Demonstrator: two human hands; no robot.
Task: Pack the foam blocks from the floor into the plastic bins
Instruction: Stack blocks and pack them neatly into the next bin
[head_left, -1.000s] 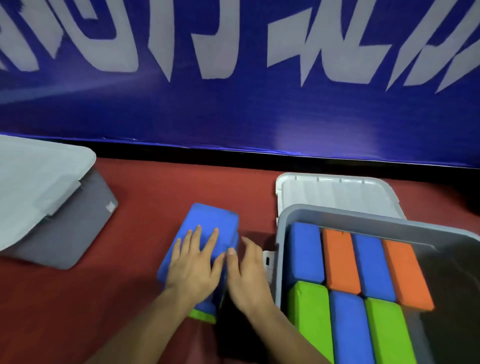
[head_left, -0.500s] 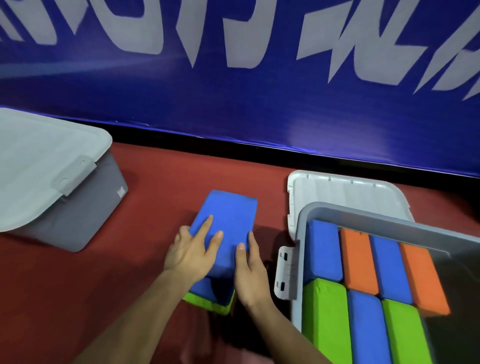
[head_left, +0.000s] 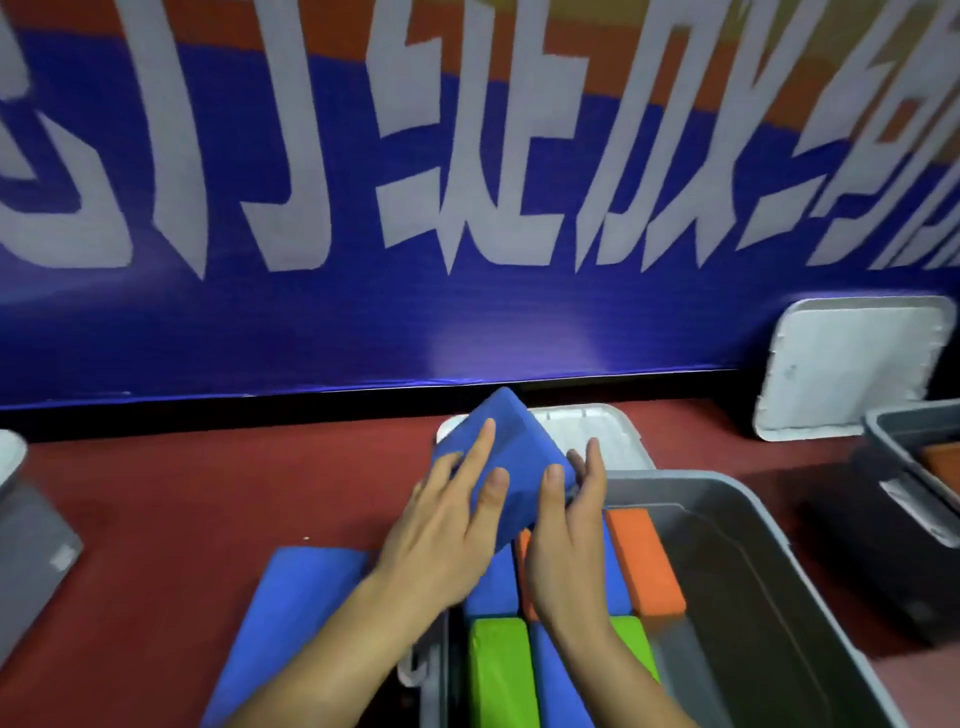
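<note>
Both hands, left (head_left: 447, 525) and right (head_left: 569, 540), clasp a blue block (head_left: 506, 457) between flat palms, tilted corner-up over the bin (head_left: 737, 525) (likely angling it toward the free space beside the orange block (head_left: 644, 561)); another block (head_left: 296, 618) waits on the floor.

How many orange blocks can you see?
3. One orange block in the near bin, a sliver of another between the hands, one in the far right bin. Hands may hide more.
</note>
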